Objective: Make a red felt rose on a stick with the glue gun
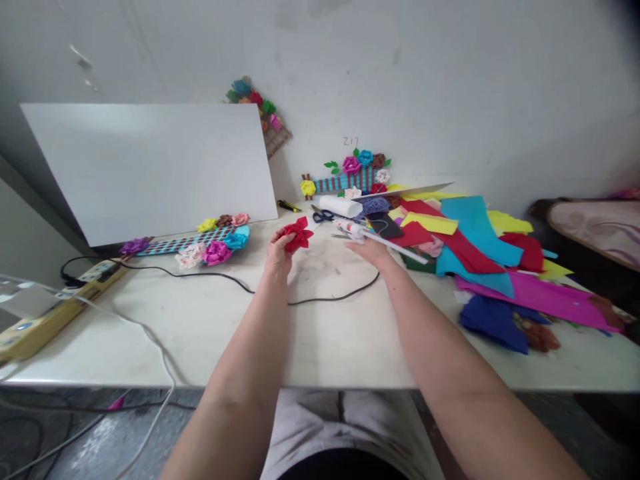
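Observation:
A red crepe-paper flower point(299, 235) with pointed petals is pinched in my left hand point(281, 248), raised over the middle of the table. Close to the pile of paper, my right hand point(371, 252) is closed on a white hot glue gun point(350, 230). A long white glue stick point(395, 246) sticks out of the gun's back, toward the right. Most of the gun's handle is hidden by my hand. Just beyond it lie dark-handled scissors point(323, 215), a white roll point(341, 206) and a ball of purple-blue yarn point(374, 205).
Coloured crepe paper point(480, 230) covers the table's right side. Flower-decorated woven pieces lie at left point(200, 243) and lean at the back point(345, 181). A white board point(155, 170) leans on the wall. A black cable point(330, 299) crosses the table; a power strip point(50, 313) lies left.

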A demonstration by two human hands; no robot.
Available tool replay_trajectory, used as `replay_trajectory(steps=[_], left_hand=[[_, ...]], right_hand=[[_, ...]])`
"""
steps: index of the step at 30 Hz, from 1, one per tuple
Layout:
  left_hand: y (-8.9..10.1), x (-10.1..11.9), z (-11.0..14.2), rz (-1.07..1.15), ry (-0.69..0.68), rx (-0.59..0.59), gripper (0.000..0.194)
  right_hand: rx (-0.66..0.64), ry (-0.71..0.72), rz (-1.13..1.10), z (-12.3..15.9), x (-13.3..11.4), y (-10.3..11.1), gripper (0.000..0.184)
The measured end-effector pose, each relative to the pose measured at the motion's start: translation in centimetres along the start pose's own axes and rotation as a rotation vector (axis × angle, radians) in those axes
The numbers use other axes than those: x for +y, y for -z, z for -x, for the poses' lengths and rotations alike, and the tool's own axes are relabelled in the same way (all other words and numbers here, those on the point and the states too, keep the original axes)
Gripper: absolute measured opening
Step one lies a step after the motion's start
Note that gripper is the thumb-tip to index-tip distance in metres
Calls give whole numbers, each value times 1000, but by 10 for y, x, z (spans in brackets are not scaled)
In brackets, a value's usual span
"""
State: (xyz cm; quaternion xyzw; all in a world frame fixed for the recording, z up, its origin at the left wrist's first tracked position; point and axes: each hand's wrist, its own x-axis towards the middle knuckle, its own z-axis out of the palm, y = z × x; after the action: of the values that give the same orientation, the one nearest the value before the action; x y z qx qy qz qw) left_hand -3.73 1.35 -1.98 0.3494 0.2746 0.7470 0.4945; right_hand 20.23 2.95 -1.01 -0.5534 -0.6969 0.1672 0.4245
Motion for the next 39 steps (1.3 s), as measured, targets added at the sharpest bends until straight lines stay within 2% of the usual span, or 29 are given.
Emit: replay_trajectory(steps=[4, 10, 15, 18, 20, 23, 25, 27, 33, 39], left_hand=[[0, 1, 0, -7, -38, -13, 37], [2, -2, -3, 12, -38, -7, 36], [-2, -3, -1, 37, -11, 25, 36], [-4, -4, 0, 27, 10, 24, 35], [-4, -5, 1, 12, 17, -4, 35], [-5, -6, 1, -15, 20, -52, 34], [-6, -6, 3, -43, 24, -76, 36], [-8, -6, 4, -78, 33, -100, 37], [-14, -5, 9, -182, 42, -187, 39], [-14, -8, 9, -230, 32, -232, 37]], right_hand=[[-147, 15, 364, 4, -8, -2, 39], [-361, 236, 578, 7, -12, -20, 52], [-419, 312, 658, 9, -12, -31, 50], [-434, 320, 652, 10, -15, -28, 50], [-396, 323, 641, 10, -18, -24, 50], [-239, 311, 557, 11, -23, -19, 42], [-125, 273, 417, 12, -29, -16, 39], [-66, 222, 234, 12, -35, -15, 39], [-31, 188, -192, 8, -44, -23, 35], [-17, 163, -341, 3, -45, -37, 22]])
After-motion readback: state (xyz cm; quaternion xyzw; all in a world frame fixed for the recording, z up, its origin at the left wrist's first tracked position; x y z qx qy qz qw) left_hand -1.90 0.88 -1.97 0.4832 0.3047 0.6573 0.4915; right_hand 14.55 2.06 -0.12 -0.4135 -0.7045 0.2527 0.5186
